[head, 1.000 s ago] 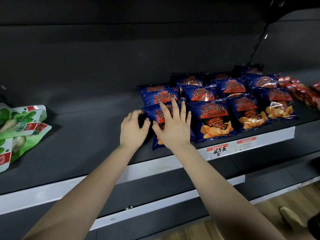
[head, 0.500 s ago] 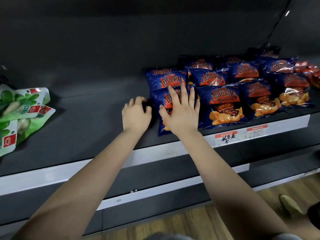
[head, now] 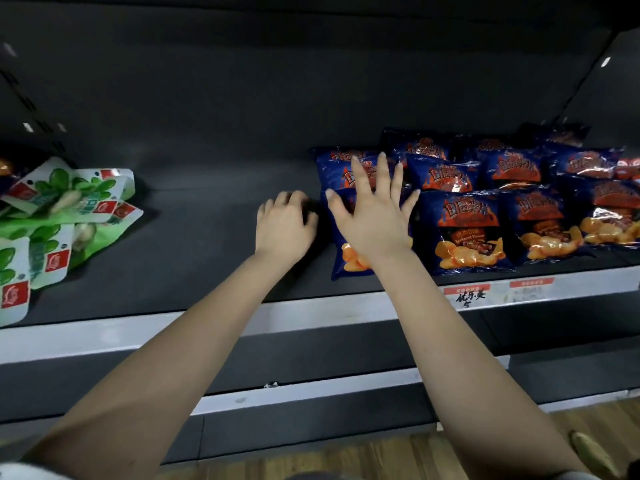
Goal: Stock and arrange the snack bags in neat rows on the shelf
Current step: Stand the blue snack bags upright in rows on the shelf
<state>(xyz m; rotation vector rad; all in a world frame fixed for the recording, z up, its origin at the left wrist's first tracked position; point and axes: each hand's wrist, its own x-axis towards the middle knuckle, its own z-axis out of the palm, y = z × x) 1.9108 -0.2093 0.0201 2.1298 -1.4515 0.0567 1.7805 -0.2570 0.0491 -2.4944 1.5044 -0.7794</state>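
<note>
**A:** What is different from a second ago?

**B:** Our right hand (head: pixel 374 223) was lying on the front-left dark blue foil snack bag (head: pixel 349 263) with its fingers close together. Now the fingers are fanned wide and flat, and their tips reach over the blue bag behind (head: pixel 337 168). The hand is a little blurred, so we judge it is moving, either smoothing the bag or coming off it.

**A:** And our left hand (head: pixel 284 226)?

**B:** It has barely shifted. It is curled, knuckles up, just beside the bag's left edge. The fingertips are hidden, so we cannot tell whether they pinch the edge or hold nothing.

**A:** Where does that leave the bag?

**B:** It lies flat at the left end of the front row of matching blue bags (head: pixel 464 233), roughly in line with them. We judge this placement is nearly finished, and more bags could follow on its left.

**A:** What about the surface and the room?

**B:** The matte dark grey shelf (head: pixel 207 244) has a white price strip (head: pixel 311 317) along its front, which carries a red and white handwritten price tag (head: pixel 467 294). Well to the left is a loose heap of green and white plastic pouches (head: pixel 69 209). The light is dim. Below us are a lower dark shelf (head: pixel 311 368) and a light brown wooden floor (head: pixel 381 455).
</note>
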